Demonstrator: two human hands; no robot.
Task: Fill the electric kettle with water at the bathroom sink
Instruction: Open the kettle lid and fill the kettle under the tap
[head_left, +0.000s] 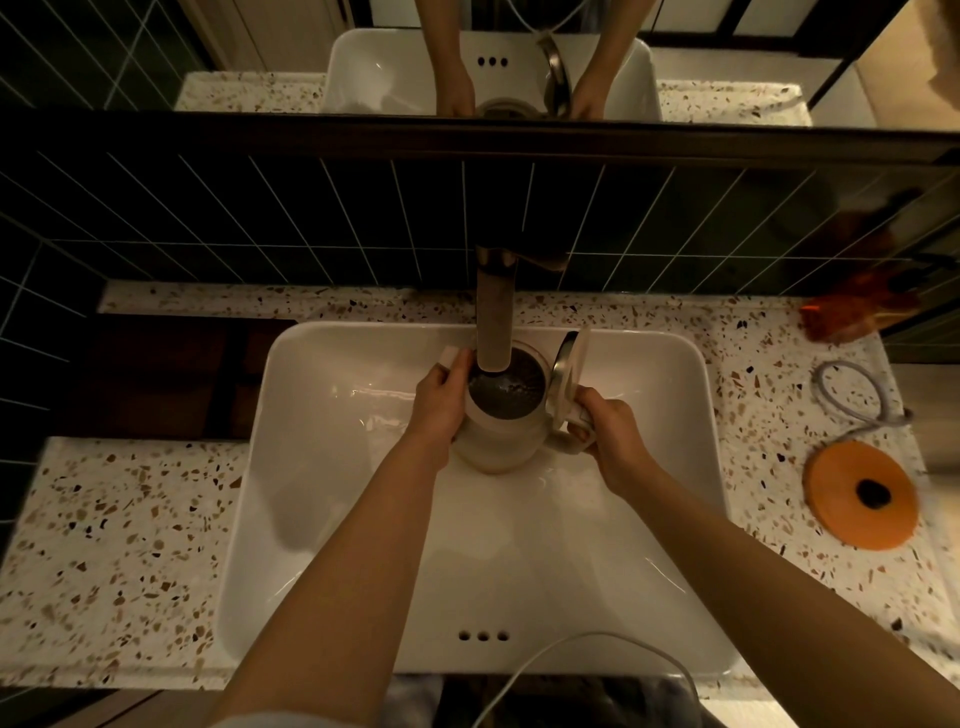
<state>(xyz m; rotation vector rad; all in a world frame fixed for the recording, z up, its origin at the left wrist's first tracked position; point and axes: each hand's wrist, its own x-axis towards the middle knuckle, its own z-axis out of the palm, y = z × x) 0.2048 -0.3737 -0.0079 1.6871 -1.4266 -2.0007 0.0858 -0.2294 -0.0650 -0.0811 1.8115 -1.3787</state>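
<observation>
Kettle held in sink under tap, lid open at 3 o'clock, left hand wrapped around body, right hand clenched on handle.

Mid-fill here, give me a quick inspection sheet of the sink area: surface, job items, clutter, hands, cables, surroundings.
Surface: speckled terrazzo counter around a white sink.
Job's things: white kettle held in the sink under the faucet, lid flipped open to the right; whether water is running is hard to tell. Orange kettle base sits on the counter to the right.
Clutter: an orange-brown item at the counter's back right corner, too blurred to identify.
Hands: left hand grips the kettle body; right hand grips the handle.
Cables: grey cord looped behind the base; white cable across the sink's near edge.
Surroundings: dark tiled wall, mirror above.
</observation>
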